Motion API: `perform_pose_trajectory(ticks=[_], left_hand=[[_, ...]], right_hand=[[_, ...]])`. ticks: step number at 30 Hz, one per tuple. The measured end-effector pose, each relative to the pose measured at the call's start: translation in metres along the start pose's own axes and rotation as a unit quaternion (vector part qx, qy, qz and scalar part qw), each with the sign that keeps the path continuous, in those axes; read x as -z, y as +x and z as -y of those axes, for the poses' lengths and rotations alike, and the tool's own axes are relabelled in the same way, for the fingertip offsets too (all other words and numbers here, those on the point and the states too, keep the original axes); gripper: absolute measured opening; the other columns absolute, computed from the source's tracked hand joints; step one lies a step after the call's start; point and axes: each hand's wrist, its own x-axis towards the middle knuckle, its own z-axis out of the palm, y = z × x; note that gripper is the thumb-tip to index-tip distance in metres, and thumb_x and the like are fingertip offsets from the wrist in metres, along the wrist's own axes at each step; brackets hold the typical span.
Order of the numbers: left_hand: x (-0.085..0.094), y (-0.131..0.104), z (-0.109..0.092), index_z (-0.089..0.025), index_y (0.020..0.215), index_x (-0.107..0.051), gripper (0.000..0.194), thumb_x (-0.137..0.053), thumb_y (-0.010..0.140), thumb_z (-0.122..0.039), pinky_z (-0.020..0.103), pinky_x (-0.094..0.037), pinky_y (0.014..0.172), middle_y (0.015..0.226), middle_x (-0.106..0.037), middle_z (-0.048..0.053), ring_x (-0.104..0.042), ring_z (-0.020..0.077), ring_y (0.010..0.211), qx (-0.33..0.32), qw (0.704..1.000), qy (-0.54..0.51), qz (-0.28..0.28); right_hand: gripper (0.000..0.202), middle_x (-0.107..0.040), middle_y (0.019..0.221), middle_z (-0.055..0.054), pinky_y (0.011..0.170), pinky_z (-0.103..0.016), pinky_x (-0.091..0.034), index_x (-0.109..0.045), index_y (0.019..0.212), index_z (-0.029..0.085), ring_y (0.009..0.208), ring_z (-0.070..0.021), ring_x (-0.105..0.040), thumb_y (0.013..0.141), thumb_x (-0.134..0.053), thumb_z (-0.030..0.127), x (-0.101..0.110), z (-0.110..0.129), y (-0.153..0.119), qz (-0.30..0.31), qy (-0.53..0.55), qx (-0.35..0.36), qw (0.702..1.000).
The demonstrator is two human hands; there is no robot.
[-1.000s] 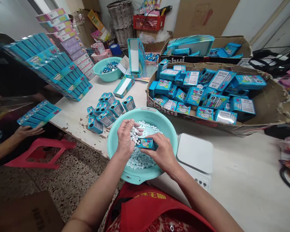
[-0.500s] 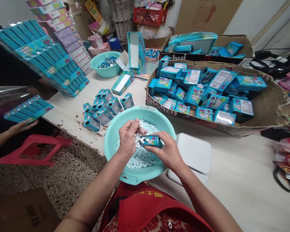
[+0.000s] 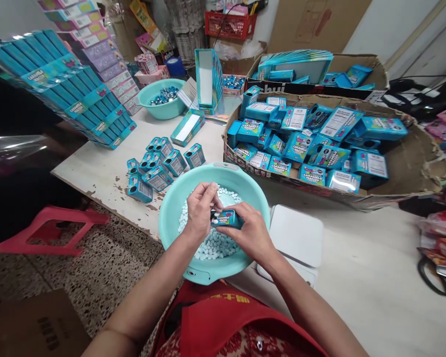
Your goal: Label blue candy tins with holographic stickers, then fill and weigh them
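Over a turquoise basin (image 3: 169, 225) of small white candies (image 3: 215, 248), my right hand (image 3: 253, 230) grips a small blue candy box (image 3: 225, 218), tilted on its side with its open end toward the left. My left hand (image 3: 200, 208) is closed against that end, thumb pressed to the curled fingers. A few white candies show at the box's mouth beside the fingers; the inside of the left palm is hidden. Several similar blue boxes (image 3: 158, 176) with holes in their ends stand on the table left of the basin.
A flat white scale (image 3: 297, 235) lies right of the basin. Behind it, a cardboard carton (image 3: 412, 173) holds many blue boxes. Farther back stand a smaller basin (image 3: 154, 106) of wrapped candies and nested display trays (image 3: 208, 82). Stacked filled displays (image 3: 78, 94) rise at left, above a red stool (image 3: 59, 230).
The candies spilling between my left hand and the box are mostly out of sight now. The box has shifted slightly left. At far left, another person's hand and display tray have left view.
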Motion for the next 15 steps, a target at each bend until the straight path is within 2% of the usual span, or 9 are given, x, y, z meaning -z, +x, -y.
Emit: perform_pose_trajectory(ticks=[2, 5, 8, 10, 12, 13, 14, 15], left_hand=[[0.001, -0.002, 0.002, -0.017, 0.071, -0.053, 0.027, -0.061, 0.079, -0.041, 0.017, -0.037, 0.041, 0.049, -0.049, -0.006, -0.049, 0.0067, 0.042, 0.007, 0.999, 0.025, 0.022], [0.001, -0.008, 0.001, -0.017, 0.072, -0.055, 0.027, -0.061, 0.079, -0.042, 0.018, -0.041, 0.044, 0.052, -0.052, -0.004, -0.053, 0.0082, 0.045, 0.009, 0.997, 0.059, 0.045], [0.003, -0.007, -0.006, -0.017, 0.070, -0.053, 0.026, -0.061, 0.078, -0.041, 0.022, -0.047, 0.052, 0.055, -0.054, -0.003, -0.057, 0.0105, 0.051, -0.017, 0.999, 0.035, 0.019], [0.011, 0.001, -0.011, -0.018, 0.072, -0.051, 0.027, -0.057, 0.079, -0.043, 0.025, -0.050, 0.058, 0.059, -0.055, -0.002, -0.060, 0.0127, 0.057, -0.037, 0.999, 0.038, -0.004], [0.028, 0.013, -0.012, -0.019, 0.076, -0.051, 0.027, -0.051, 0.082, -0.045, 0.031, -0.051, 0.066, 0.066, -0.058, 0.000, -0.062, 0.0161, 0.067, -0.045, 0.990, 0.136, 0.007], [0.039, 0.019, -0.011, -0.018, 0.078, -0.052, 0.027, -0.049, 0.083, -0.045, 0.034, -0.051, 0.072, 0.072, -0.060, 0.002, -0.063, 0.0186, 0.074, -0.044, 0.971, 0.231, 0.035], [0.049, 0.025, -0.009, -0.018, 0.080, -0.054, 0.027, -0.049, 0.083, -0.044, 0.038, -0.050, 0.078, 0.080, -0.062, 0.005, -0.063, 0.0218, 0.083, -0.038, 0.934, 0.347, 0.074], [0.060, 0.029, -0.006, -0.017, 0.084, -0.056, 0.027, -0.050, 0.082, -0.043, 0.041, -0.047, 0.084, 0.088, -0.064, 0.008, -0.061, 0.0257, 0.092, -0.026, 0.875, 0.469, 0.115]], right_hand=[[0.031, -0.066, 0.092, -0.005, 0.078, -0.038, -0.044, -0.066, 0.094, 0.024, 0.092, -0.0260, -0.060, 0.067, -0.078, 0.035, 0.002, 0.000, 0.001, -0.012, 0.001, -0.003, 1.000], [0.030, -0.066, 0.091, -0.005, 0.077, -0.038, -0.045, -0.066, 0.093, 0.025, 0.091, -0.0257, -0.060, 0.068, -0.077, 0.036, 0.005, -0.001, 0.002, -0.020, 0.019, -0.002, 1.000], [0.030, -0.066, 0.090, -0.004, 0.079, -0.038, -0.046, -0.067, 0.093, 0.025, 0.091, -0.0248, -0.061, 0.067, -0.078, 0.035, 0.008, -0.002, 0.001, -0.012, 0.051, -0.010, 0.999], [0.030, -0.066, 0.091, -0.004, 0.080, -0.038, -0.047, -0.067, 0.092, 0.025, 0.090, -0.0243, -0.061, 0.066, -0.078, 0.035, 0.010, -0.002, -0.002, -0.009, 0.083, -0.014, 0.996], [0.033, -0.065, 0.094, -0.003, 0.082, -0.038, -0.048, -0.067, 0.093, 0.026, 0.092, -0.0238, -0.061, 0.065, -0.079, 0.037, 0.012, -0.002, -0.006, -0.030, 0.120, -0.006, 0.992], [0.034, -0.065, 0.095, -0.003, 0.083, -0.038, -0.048, -0.067, 0.095, 0.026, 0.092, -0.0236, -0.061, 0.065, -0.079, 0.038, 0.013, -0.002, -0.007, -0.052, 0.135, 0.000, 0.989], [0.036, -0.065, 0.097, -0.003, 0.084, -0.038, -0.048, -0.066, 0.096, 0.027, 0.093, -0.0234, -0.061, 0.065, -0.079, 0.039, 0.013, -0.003, -0.009, -0.079, 0.145, 0.005, 0.986], [0.037, -0.065, 0.097, -0.003, 0.084, -0.038, -0.048, -0.066, 0.097, 0.027, 0.093, -0.0232, -0.061, 0.065, -0.079, 0.039, 0.012, -0.004, -0.010, -0.106, 0.149, 0.011, 0.983]])
